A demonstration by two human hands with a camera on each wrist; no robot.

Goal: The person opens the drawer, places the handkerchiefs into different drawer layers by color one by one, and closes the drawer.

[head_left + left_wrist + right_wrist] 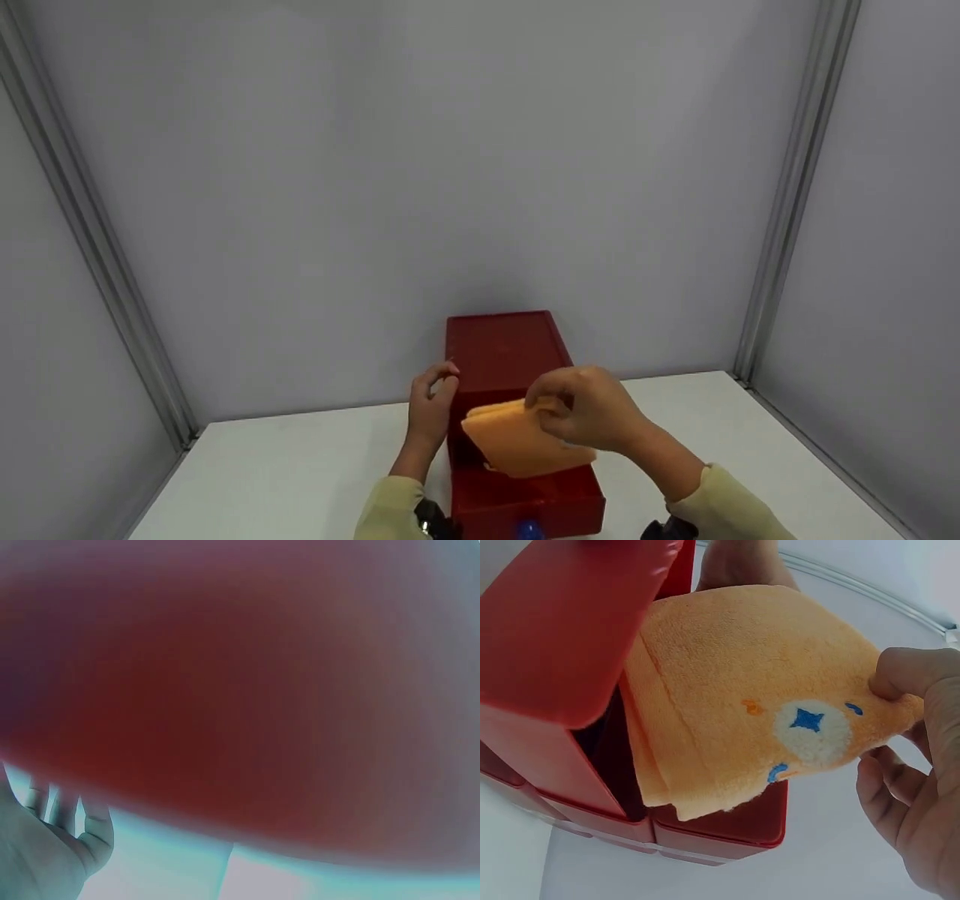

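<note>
From the head camera, the right hand (592,412) is pinching a folded orange towel (517,446) and holding it over the open drawer (525,499) of a red box (501,352) standing on the white table (285,472). The left hand (433,401) is resting against the box's left side, fingers loosely curled and gripping nothing.

The left wrist camera is showing little beyond a blurred red surface filling the frame, with the fingers (94,829) of the left hand lying relaxed at the lower left.

In the right wrist view, the thumb and fingers (900,679) are clamping one corner of the towel (765,697), which is hanging half inside the drawer (727,829), just under the box's upper edge (562,630). Held by one corner only, the folds are likely to slip apart, and a loose layer is at risk of draping over the drawer's rim and jamming it. The box, steadied only lightly, could also shift.
</note>
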